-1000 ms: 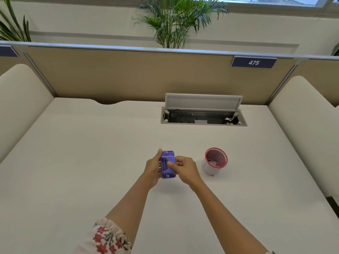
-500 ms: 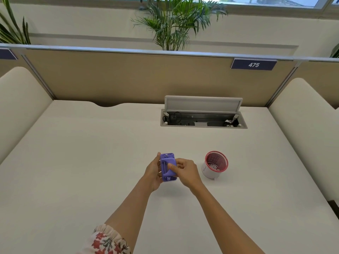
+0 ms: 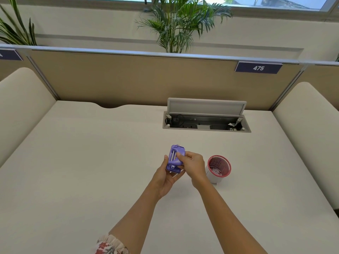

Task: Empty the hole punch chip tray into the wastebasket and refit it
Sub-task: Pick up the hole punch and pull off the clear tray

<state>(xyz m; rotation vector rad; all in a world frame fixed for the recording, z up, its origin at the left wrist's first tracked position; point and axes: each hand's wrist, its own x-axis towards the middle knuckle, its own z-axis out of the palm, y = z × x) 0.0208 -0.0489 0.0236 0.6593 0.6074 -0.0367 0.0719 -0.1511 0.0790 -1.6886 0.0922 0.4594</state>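
The purple hole punch [image 3: 175, 158] is held in the air over the desk [image 3: 91, 162], underside turned toward the camera w/ 2 metal rods showing. The left hand [image 3: 165, 176] cups it from the 7 o'clock side, fingers wrapped under the body and thumb on its left edge. The right hand [image 3: 192, 165] pinches the punch's 3 o'clock edge w/ thumb and fingertips; whether it has the chip tray itself or just the body can't be told, the fingers cover that part. The wastebasket [image 3: 219, 168], a small white cup w/ red mesh rim and a few paper bits inside, stands on the desk at 3 o'clock from the hands, near the right wrist but apart from it.

My read: this is the tray-release or refit step, approx mid-task; which of the 2 isn't clear.

Risks from here:
- If the tray pops free while the punch is over bare desk, not over the basket, chips scatter on the tabletop.
- The basket mouth is small, so a fast tip could miss it.
- The right forearm is close to the basket; a swing toward 3 o'clock could knock it over, since it looks light.
- A tray pushed in skewed may not latch and could drop out later.
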